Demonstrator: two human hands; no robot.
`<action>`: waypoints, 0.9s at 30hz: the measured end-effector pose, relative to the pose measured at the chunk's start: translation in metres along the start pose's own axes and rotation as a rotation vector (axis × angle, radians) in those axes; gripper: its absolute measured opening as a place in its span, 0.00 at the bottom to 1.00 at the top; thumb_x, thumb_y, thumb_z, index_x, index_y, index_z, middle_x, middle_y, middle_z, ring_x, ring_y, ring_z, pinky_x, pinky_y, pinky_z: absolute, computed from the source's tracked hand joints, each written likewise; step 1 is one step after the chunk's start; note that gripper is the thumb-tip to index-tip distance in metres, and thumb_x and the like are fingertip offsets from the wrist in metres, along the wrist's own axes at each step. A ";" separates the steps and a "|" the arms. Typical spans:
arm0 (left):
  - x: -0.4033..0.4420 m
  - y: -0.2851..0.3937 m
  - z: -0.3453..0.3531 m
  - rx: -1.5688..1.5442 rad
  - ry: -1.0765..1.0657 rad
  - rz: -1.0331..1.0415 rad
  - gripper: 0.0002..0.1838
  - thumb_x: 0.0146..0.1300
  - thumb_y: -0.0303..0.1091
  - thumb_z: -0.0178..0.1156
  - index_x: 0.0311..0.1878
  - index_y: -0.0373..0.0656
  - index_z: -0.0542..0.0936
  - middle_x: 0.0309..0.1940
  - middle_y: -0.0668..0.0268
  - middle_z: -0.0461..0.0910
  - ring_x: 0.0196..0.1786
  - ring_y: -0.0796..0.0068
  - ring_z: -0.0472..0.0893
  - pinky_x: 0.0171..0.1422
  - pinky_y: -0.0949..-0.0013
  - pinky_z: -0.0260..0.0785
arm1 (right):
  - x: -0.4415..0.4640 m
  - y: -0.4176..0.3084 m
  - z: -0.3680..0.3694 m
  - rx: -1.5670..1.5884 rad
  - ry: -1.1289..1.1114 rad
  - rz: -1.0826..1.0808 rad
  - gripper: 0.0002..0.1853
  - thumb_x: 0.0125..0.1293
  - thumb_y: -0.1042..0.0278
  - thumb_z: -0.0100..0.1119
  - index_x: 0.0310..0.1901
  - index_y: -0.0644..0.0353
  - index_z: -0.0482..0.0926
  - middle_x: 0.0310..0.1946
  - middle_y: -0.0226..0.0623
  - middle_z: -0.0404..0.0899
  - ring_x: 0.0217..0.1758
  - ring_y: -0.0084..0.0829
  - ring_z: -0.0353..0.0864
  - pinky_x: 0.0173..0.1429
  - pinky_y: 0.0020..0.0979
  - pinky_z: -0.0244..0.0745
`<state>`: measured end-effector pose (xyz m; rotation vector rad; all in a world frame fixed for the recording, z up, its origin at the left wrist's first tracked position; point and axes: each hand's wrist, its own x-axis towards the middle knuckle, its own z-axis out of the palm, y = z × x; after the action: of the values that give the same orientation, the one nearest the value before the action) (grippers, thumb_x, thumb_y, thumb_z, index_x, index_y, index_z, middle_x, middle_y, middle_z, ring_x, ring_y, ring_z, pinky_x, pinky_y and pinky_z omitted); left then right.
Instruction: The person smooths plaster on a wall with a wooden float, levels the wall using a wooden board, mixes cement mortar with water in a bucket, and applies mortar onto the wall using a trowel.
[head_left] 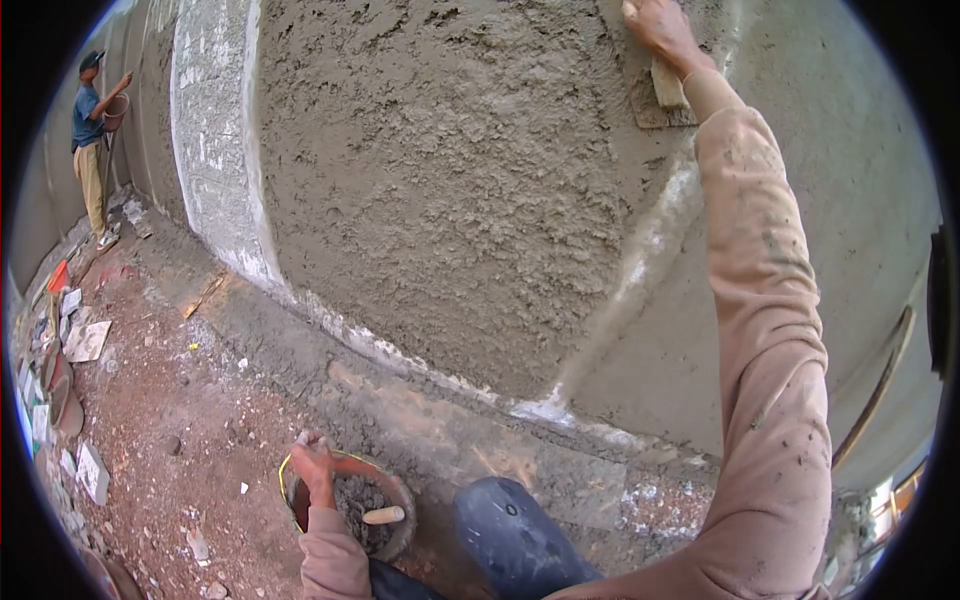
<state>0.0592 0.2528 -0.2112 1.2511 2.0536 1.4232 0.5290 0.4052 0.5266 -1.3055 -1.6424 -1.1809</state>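
My right hand [662,34] is raised high against the wall, closed around the grip of a wooden plastering float [667,95]. The float lies on the grey wall, beside rough wet mortar [430,200]. Down low, my left hand [314,468] is closed on the rim of a bucket [400,490]. Grey mortar [362,500] sits inside the bucket. A tool with a pale wooden handle [384,515] rests in it, its other end hidden in the mortar.
A person [92,140] stands at the wall far left, holding a bucket [117,112]. Rubble and broken pieces [90,470] litter the reddish ground at left. A long thin stick [876,385] leans on the wall at right. My knee [515,530] is beside the bucket.
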 end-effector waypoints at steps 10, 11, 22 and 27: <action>-0.006 0.030 -0.012 -0.160 -0.001 0.050 0.05 0.57 0.23 0.64 0.36 0.35 0.84 0.28 0.60 0.84 0.32 0.70 0.83 0.42 0.65 0.75 | -0.091 -0.030 0.014 -0.084 -0.166 -0.093 0.21 0.68 0.62 0.51 0.62 0.56 0.68 0.46 0.59 0.79 0.46 0.61 0.82 0.52 0.55 0.77; -0.006 0.033 -0.014 -0.165 -0.006 0.037 0.04 0.57 0.23 0.64 0.36 0.35 0.84 0.28 0.60 0.84 0.33 0.70 0.83 0.42 0.65 0.75 | -0.097 -0.031 0.018 -0.080 -0.161 -0.117 0.29 0.69 0.62 0.51 0.71 0.49 0.59 0.48 0.59 0.78 0.48 0.61 0.81 0.55 0.55 0.77; -0.008 0.043 -0.033 -0.128 0.054 0.061 0.07 0.55 0.24 0.66 0.38 0.35 0.85 0.29 0.56 0.85 0.34 0.63 0.85 0.44 0.62 0.76 | -0.178 -0.039 0.033 -0.036 -0.286 -0.178 0.42 0.67 0.68 0.52 0.80 0.35 0.49 0.52 0.63 0.75 0.36 0.59 0.83 0.44 0.55 0.80; -0.011 0.049 -0.041 -0.015 0.108 0.097 0.07 0.53 0.24 0.67 0.37 0.35 0.85 0.31 0.51 0.86 0.36 0.55 0.86 0.45 0.59 0.76 | -0.173 -0.022 0.002 -0.013 -0.338 -0.103 0.39 0.68 0.65 0.51 0.80 0.37 0.52 0.50 0.57 0.75 0.38 0.57 0.82 0.47 0.53 0.78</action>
<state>0.0598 0.2260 -0.1527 1.3105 2.0729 1.5781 0.5475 0.3511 0.3619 -1.5073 -1.9654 -1.0732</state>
